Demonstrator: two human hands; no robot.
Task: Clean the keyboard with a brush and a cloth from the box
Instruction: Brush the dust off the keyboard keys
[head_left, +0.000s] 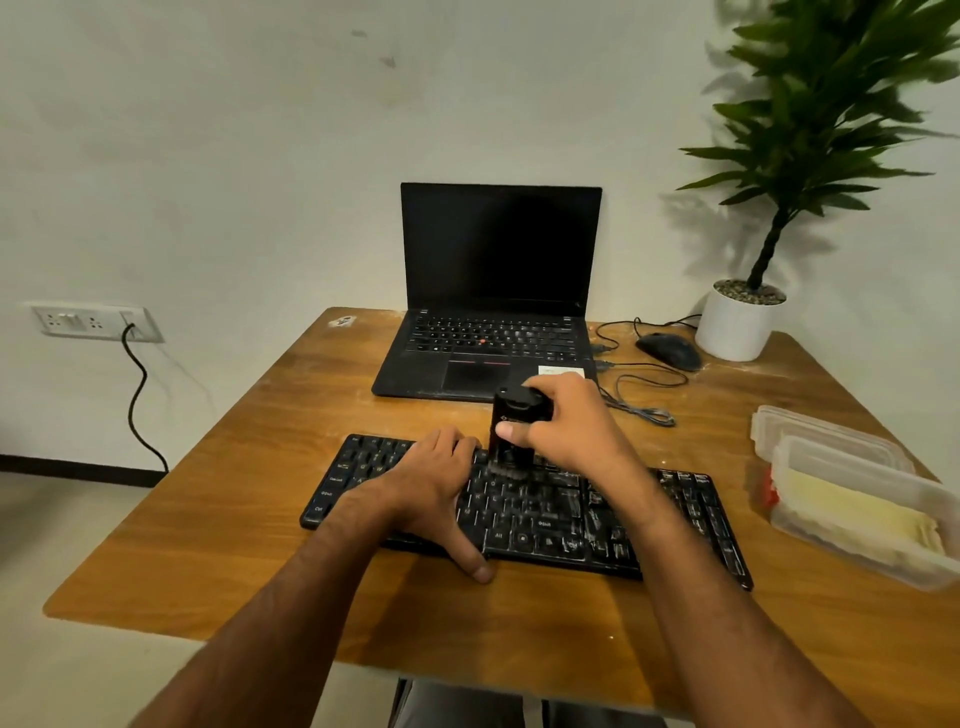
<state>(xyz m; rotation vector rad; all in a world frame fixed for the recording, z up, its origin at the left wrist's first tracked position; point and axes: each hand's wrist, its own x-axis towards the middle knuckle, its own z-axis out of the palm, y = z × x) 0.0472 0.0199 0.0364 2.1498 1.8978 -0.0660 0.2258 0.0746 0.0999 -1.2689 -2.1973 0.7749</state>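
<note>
Brushing stage, cloth to come

The right hand (566, 421) grips the black brush (514, 431) upright, bristles down on the keyboard (675, 514) at mid-surface. The left hand (431, 483) lies flat, open, steadying the keys. Next, I'd guess, sweep toward 3 o'clock, where the box (857, 525) waits

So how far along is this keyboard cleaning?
Early to midway, I'd guess. Done: the brush is out of the open plastic box. In hand: the right hand holds it bristles-down on the keyboard, steadied by the left hand. Left: pale smears remain on the right keys, and the yellow cloth lies in the box.
</note>
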